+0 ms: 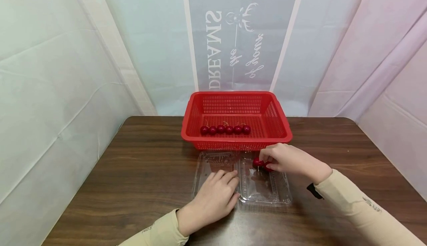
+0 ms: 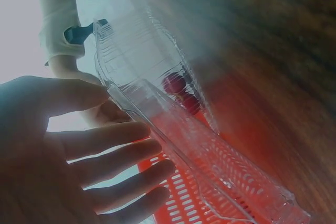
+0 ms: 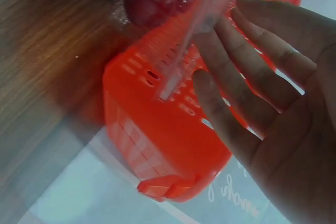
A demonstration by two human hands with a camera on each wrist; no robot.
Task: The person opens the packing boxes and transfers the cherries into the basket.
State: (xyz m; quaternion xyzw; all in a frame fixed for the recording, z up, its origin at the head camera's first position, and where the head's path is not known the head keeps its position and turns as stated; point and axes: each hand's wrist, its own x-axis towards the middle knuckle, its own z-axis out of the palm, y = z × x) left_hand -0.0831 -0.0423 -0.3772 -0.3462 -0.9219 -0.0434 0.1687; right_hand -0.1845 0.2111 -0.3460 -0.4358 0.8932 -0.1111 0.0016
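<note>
A clear plastic clamshell box [image 1: 258, 186] lies unfolded on the table, its two halves side by side. Two dark red cherries [image 1: 257, 162] sit at the far end of its right half; the right wrist view shows a cherry [image 3: 151, 1] through the plastic. My right hand [image 1: 283, 159] reaches over that end, fingers bent loosely beside the cherries, fingertips apart from them in the wrist view. My left hand [image 1: 215, 196] rests on the box's left half near the fold, fingers relaxed. In the left wrist view its fingers [image 2: 121, 135] touch the plastic edge.
Behind the box stands a red perforated basket [image 1: 237, 140], with a row of several cherries [image 1: 229, 129] with stems along its near side. The dark wooden table [image 1: 143, 172] is backed by a printed cloth [image 1: 240, 53], with pale cloth on both sides.
</note>
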